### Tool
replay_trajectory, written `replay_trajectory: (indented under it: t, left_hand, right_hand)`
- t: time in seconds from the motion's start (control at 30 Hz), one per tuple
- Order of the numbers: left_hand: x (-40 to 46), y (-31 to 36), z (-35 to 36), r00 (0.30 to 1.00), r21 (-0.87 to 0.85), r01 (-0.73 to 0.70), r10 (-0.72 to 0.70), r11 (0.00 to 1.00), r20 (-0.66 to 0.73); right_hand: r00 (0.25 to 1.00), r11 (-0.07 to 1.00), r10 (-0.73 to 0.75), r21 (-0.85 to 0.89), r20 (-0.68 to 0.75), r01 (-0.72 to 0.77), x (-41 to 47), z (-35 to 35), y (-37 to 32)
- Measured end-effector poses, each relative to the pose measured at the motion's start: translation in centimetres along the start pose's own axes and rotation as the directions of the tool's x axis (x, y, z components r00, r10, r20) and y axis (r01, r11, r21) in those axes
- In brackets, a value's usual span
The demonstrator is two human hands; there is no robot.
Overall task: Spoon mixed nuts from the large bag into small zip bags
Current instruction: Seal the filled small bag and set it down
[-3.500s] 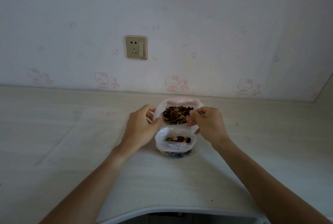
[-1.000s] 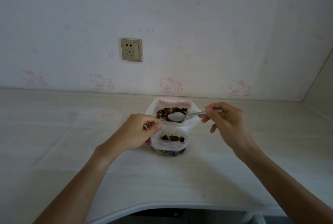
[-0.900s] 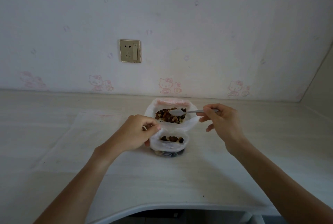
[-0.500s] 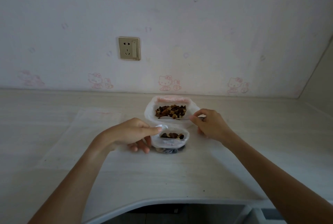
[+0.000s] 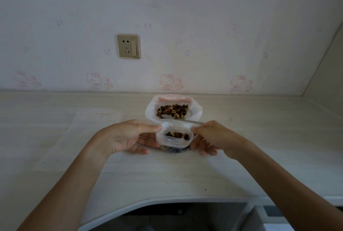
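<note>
The large bag (image 5: 195, 113) stands open at the back of the table, full of mixed nuts (image 5: 172, 110). A metal spoon (image 5: 168, 117) lies across its front rim, bowl over the nuts, handle end reaching the top of my right hand (image 5: 215, 137). Just in front stands the small zip bag (image 5: 160, 137), open and partly filled with nuts. My left hand (image 5: 124, 136) pinches its left rim, with the other fingers low beside it. My right hand pinches its right rim in the same way.
Flat clear zip bags (image 5: 94, 121) lie on the table to the left. A wall socket (image 5: 128, 46) is on the wall behind. The table's curved front edge (image 5: 167, 200) runs below my forearms. A side wall closes the right corner.
My right hand has come down from over the large bag to the small bag's right side, and the spoon now lies on the large bag's rim. My left hand lowered to the small bag's left rim.
</note>
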State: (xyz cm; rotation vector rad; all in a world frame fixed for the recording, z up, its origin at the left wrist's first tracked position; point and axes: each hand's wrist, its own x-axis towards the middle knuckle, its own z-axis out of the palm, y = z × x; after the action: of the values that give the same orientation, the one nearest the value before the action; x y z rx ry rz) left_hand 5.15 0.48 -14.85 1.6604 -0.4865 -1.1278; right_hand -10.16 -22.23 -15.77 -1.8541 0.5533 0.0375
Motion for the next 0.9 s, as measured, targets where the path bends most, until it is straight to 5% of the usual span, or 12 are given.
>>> replay_trajectory:
  t: [0.13, 0.27, 0.37, 0.47, 0.57, 0.63, 0.73, 0.8, 0.9]
  left_hand:
    - [0.3, 0.0, 0.2, 0.997, -0.184, -0.015, 0.029, 0.983, 0.072]
    - [0.4, 0.0, 0.4, 0.993, -0.217, -0.039, 0.062, 0.975, 0.101]
    - [0.7, 0.0, 0.9, 0.99, -0.169, -0.144, 0.142, 0.975, -0.028]
    - [1.0, 0.1, 1.5, 0.918, 0.032, -0.289, 0.287, 0.957, -0.274]
    - [1.2, -0.1, 2.3, 0.805, 0.282, -0.336, 0.43, 0.899, -0.41]
    - [1.4, -0.4, 2.6, 0.731, 0.508, -0.301, 0.537, 0.807, -0.421]
    - [1.1, -0.5, 2.8, 0.796, 0.555, -0.241, 0.49, 0.796, -0.356]
    - [0.7, -0.2, 3.0, 0.902, 0.269, -0.26, 0.333, 0.927, -0.275]
    - [0.1, 0.5, 2.6, 0.959, -0.039, -0.27, 0.266, 0.962, -0.096]
  right_hand:
    - [0.985, 0.935, 0.018, 0.345, 0.174, -0.078, 0.1, -0.1, -0.1]
    - [0.978, 0.897, -0.047, 0.439, 0.203, -0.048, 0.0, 0.3, 0.2]
    - [0.993, 0.939, -0.115, 0.325, -0.015, 0.113, -0.4, 0.7, -0.5]
    - [0.933, 0.957, -0.266, 0.052, -0.242, 0.286, -0.9, 1.1, -1.4]
    - [0.876, 0.908, -0.373, -0.315, -0.305, 0.277, -0.8, 1.8, -1.8]
    - [0.895, 0.9, -0.347, -0.366, -0.279, 0.235, -0.8, 2.2, -1.6]
    - [0.976, 0.988, -0.138, 0.046, -0.166, 0.147, -0.8, 1.9, -1.1]
    - [0.995, 0.957, -0.075, 0.276, -0.061, 0.089, -0.9, 1.2, -0.9]
    - [0.993, 0.838, -0.089, 0.545, 0.078, 0.032, -0.7, 0.8, -0.2]
